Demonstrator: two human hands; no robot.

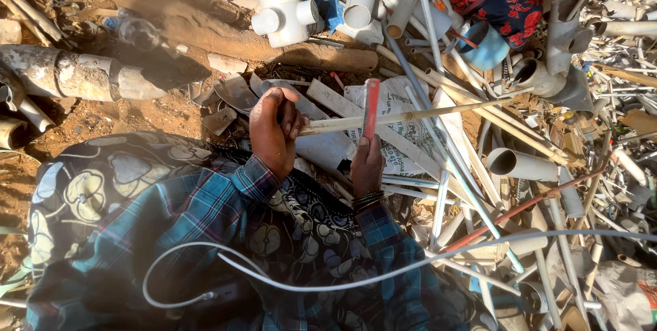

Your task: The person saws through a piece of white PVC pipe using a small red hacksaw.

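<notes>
Left hand (274, 129) closed round end of thin pale pipe (410, 115), stretched rightward over white printed sack (404, 133). Right hand (367, 163) gripping upright red tool (370, 109), touching pipe, amid scrap pipes (520, 163).

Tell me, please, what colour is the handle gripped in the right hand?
Red, seen in the head view: the handle stands up from the right hand.
</notes>
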